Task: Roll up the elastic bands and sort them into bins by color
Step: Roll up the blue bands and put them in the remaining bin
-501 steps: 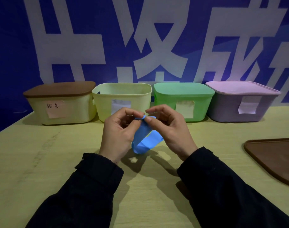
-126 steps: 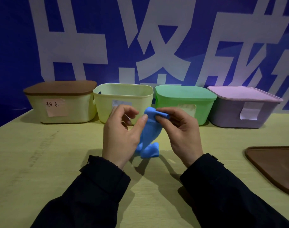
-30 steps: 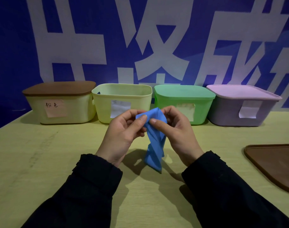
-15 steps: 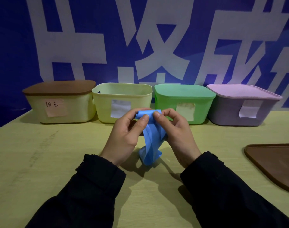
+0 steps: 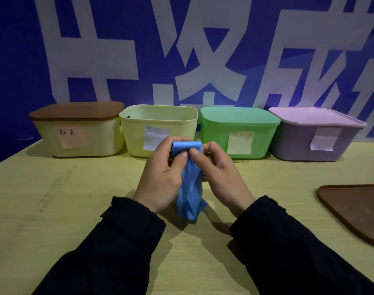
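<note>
A blue elastic band hangs between my two hands above the table, its top end folded over into a flat roll. My left hand and my right hand both pinch that top roll with thumbs and fingertips. The loose lower end of the band dangles crumpled just above the tabletop. Behind my hands stand four bins in a row: a yellow bin with a brown lid, an open yellow bin, a green lidded bin and a purple lidded bin.
A brown lid lies flat on the yellow table at the right edge. Each bin carries a paper label on its front. A blue banner with large white characters fills the wall behind the bins.
Over the last second my thumbs have folded the band's top end into a tighter flat roll, and the hanging part has grown shorter and more crumpled.
</note>
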Action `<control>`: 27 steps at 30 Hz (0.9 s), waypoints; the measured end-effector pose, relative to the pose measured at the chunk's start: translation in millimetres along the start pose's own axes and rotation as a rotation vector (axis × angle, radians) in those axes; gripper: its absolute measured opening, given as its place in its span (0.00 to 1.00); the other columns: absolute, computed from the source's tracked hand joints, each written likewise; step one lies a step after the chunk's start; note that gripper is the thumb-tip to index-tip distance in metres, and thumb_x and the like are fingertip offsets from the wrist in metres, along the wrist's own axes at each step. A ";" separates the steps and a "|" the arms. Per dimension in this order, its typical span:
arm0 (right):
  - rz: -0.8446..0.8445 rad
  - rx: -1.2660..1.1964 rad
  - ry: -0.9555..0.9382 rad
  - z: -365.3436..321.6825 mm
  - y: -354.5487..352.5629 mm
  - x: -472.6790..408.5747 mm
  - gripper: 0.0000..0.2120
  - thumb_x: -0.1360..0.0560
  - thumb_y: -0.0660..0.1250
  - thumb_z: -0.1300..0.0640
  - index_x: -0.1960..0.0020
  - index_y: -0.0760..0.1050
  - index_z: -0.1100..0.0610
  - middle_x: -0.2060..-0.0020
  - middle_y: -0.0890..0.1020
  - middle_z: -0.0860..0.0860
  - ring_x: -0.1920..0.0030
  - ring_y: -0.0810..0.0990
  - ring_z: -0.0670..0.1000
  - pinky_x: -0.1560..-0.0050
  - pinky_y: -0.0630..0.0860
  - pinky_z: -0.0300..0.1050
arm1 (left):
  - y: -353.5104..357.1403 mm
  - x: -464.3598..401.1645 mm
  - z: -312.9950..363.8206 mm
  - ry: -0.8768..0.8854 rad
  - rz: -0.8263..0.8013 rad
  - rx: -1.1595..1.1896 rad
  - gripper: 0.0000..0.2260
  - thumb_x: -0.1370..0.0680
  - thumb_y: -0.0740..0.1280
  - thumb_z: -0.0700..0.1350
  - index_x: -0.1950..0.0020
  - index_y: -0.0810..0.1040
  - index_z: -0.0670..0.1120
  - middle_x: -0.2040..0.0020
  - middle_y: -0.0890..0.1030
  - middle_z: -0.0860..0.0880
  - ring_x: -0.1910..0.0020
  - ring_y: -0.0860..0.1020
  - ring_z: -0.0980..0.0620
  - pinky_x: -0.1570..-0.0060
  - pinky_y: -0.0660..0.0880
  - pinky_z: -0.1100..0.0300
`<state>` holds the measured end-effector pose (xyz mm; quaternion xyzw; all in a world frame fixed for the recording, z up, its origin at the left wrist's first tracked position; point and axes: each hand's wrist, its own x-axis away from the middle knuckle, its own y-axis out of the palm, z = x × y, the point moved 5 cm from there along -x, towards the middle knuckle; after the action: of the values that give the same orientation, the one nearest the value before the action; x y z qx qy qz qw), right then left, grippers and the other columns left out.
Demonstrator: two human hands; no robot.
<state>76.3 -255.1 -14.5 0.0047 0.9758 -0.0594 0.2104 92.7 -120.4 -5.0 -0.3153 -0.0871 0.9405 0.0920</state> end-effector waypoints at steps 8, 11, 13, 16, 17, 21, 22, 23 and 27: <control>0.119 0.203 -0.268 -13.4 -13.3 -0.5 0.06 0.23 0.72 0.58 0.46 0.82 0.54 0.54 0.85 0.47 0.56 0.83 0.49 0.54 0.80 0.47 | 8.3 2.4 -3.5 -0.083 -0.117 0.029 0.09 0.20 0.63 0.50 0.43 0.79 0.51 0.50 0.82 0.45 0.48 0.80 0.44 0.45 0.76 0.35; 0.162 0.212 -0.270 -12.6 -17.4 -1.5 0.04 0.22 0.72 0.58 0.48 0.82 0.56 0.56 0.85 0.49 0.56 0.84 0.54 0.55 0.81 0.53 | 10.7 1.4 -4.9 -0.144 -0.100 0.164 0.11 0.21 0.66 0.46 0.40 0.78 0.47 0.46 0.84 0.45 0.44 0.82 0.47 0.39 0.77 0.41; 0.169 0.202 -0.271 -12.6 -18.9 -1.9 0.03 0.22 0.72 0.58 0.50 0.81 0.57 0.58 0.85 0.48 0.58 0.83 0.52 0.56 0.81 0.50 | 8.7 -0.4 -8.4 -0.200 -0.059 0.255 0.11 0.22 0.68 0.44 0.39 0.77 0.45 0.46 0.84 0.44 0.43 0.82 0.46 0.37 0.77 0.43; 0.177 0.192 -0.267 -13.0 -18.6 -1.9 0.03 0.22 0.72 0.58 0.51 0.81 0.57 0.62 0.85 0.48 0.62 0.82 0.45 0.60 0.79 0.44 | 5.6 -2.4 -12.9 -0.239 -0.053 0.332 0.12 0.24 0.68 0.45 0.42 0.80 0.46 0.45 0.84 0.42 0.43 0.82 0.45 0.37 0.75 0.46; 0.170 0.163 -0.245 -12.4 -19.0 -2.8 0.03 0.23 0.72 0.57 0.52 0.81 0.56 0.64 0.85 0.51 0.62 0.82 0.47 0.61 0.80 0.47 | 5.2 -2.8 -14.4 -0.256 -0.055 0.377 0.11 0.24 0.68 0.44 0.42 0.80 0.45 0.44 0.84 0.41 0.44 0.81 0.44 0.37 0.74 0.46; 0.158 -0.029 -0.157 -12.4 -22.6 -5.7 0.02 0.22 0.71 0.62 0.54 0.80 0.58 0.69 0.83 0.57 0.66 0.79 0.52 0.65 0.80 0.46 | 7.5 -2.3 -14.4 -0.307 -0.063 0.523 0.13 0.25 0.70 0.43 0.41 0.80 0.40 0.44 0.84 0.39 0.45 0.81 0.43 0.40 0.75 0.48; 0.164 -0.051 -0.144 -12.7 -22.9 -6.1 0.03 0.22 0.70 0.63 0.54 0.80 0.58 0.70 0.83 0.54 0.68 0.79 0.51 0.67 0.80 0.45 | 7.5 -2.0 -13.8 -0.294 -0.080 0.466 0.15 0.26 0.72 0.44 0.41 0.80 0.41 0.43 0.84 0.40 0.45 0.82 0.43 0.40 0.76 0.48; 0.165 -0.066 -0.134 -13.0 -22.5 -6.1 0.03 0.22 0.70 0.63 0.55 0.80 0.59 0.71 0.83 0.52 0.69 0.78 0.51 0.67 0.80 0.45 | 7.4 -1.8 -12.9 -0.277 -0.097 0.387 0.15 0.26 0.74 0.44 0.41 0.81 0.43 0.43 0.85 0.42 0.45 0.83 0.43 0.41 0.78 0.49; 0.158 -0.093 -0.102 -12.3 -23.6 -6.5 0.03 0.23 0.70 0.64 0.55 0.80 0.59 0.70 0.83 0.50 0.70 0.79 0.49 0.68 0.79 0.43 | 0.6 -3.3 -9.8 -0.262 -0.052 0.231 0.12 0.26 0.76 0.38 0.44 0.82 0.44 0.50 0.87 0.48 0.50 0.86 0.48 0.50 0.82 0.57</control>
<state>76.4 -276.9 2.0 0.0689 0.9622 0.0027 0.2636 101.2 -120.6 -10.9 -0.1749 0.0019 0.9746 0.1398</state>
